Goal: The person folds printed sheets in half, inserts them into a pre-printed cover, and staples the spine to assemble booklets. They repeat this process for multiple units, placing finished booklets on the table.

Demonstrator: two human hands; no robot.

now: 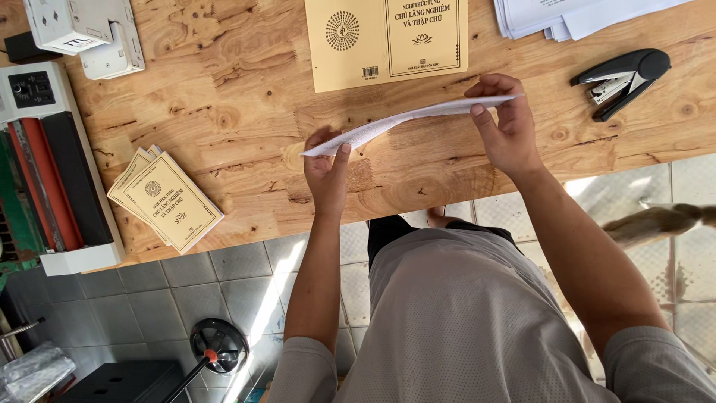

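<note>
Both hands pinch a thin stack of white paper (406, 119) edge-on above the wooden table (246, 97); its long axis runs from the left hand (327, 170) up to the right hand (507, 123), a black stapler (623, 78) lying beyond the right one

**Bright daylight, sharp centre, bent edges**

The scene is lit by strong, even daylight. The wooden worktop (246, 97) is rendered warm and clear, its grain crisply resolved. Soft shadows are cast beneath the folded white sheets (406, 119) and under the black stapler (623, 78) at two o'clock. Sunlit streaks are seen on the grey floor tiles (246, 298) toward six o'clock, and glare washes out the tiles at four o'clock. A brownish blurred shape (656, 220) is smeared at three o'clock. Straight lines are bowed near the frame edges by wide-angle distortion. The corner at seven o'clock is left dim.
</note>
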